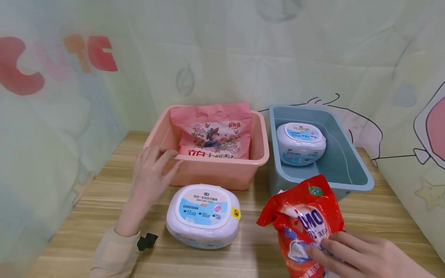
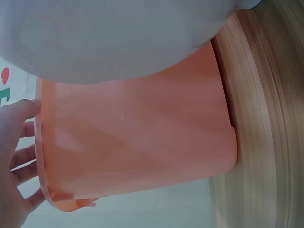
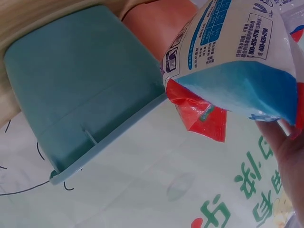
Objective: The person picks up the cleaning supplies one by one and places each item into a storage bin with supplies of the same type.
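Note:
My left hand (image 1: 149, 173) grips the front left rim of a pink plastic basin (image 1: 212, 173), thumb outside and fingers over the edge. Inside that basin stands a pink laundry detergent bag (image 1: 215, 131) with a floral print. My right hand (image 1: 361, 251) holds a red OMO detergent bag (image 1: 313, 216), fingers across its printed front. The bag is tilted, in front of a blue-grey basin (image 1: 351, 186); its white back panel (image 3: 223, 42) shows in the right wrist view. Between my hands, a white oval laundry-pod box (image 1: 203, 216) sits on the table before the pink basin.
A second white pod box (image 1: 300, 143) lies in the left part of the blue-grey basin. Both basins stand side by side at the back of the wood-grain table (image 1: 101, 216), close to a printed cloth backdrop (image 1: 222, 58).

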The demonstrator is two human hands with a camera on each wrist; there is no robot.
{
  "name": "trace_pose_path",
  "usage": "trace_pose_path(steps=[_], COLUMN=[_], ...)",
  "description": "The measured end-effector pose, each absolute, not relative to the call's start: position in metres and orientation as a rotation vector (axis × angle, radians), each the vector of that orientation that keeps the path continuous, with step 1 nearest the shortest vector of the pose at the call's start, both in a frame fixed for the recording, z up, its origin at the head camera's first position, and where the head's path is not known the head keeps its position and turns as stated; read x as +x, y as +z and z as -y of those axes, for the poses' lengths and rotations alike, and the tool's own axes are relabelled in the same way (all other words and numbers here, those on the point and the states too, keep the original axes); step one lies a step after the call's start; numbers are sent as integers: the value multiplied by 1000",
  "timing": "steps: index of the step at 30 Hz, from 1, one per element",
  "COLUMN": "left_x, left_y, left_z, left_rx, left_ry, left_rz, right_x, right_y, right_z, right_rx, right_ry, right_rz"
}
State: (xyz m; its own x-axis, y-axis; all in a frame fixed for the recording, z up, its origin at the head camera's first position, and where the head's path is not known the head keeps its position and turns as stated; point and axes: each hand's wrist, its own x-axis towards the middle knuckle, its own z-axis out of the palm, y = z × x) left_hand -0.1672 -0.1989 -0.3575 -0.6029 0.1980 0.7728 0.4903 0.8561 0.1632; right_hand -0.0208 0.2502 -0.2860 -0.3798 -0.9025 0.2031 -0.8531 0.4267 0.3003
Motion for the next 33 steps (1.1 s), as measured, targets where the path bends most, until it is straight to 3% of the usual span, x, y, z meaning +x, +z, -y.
trace_pose_path(steps=[33], left_x=[-167], left_y=[-358], left_z=[198], left_rx=[-487], left_ry=[-448], left_rz=[2217], right_x=[-23], right_y=[-251], right_z=[-242], right_rx=[1346], right_ry=[-234], right_rz=[2467])
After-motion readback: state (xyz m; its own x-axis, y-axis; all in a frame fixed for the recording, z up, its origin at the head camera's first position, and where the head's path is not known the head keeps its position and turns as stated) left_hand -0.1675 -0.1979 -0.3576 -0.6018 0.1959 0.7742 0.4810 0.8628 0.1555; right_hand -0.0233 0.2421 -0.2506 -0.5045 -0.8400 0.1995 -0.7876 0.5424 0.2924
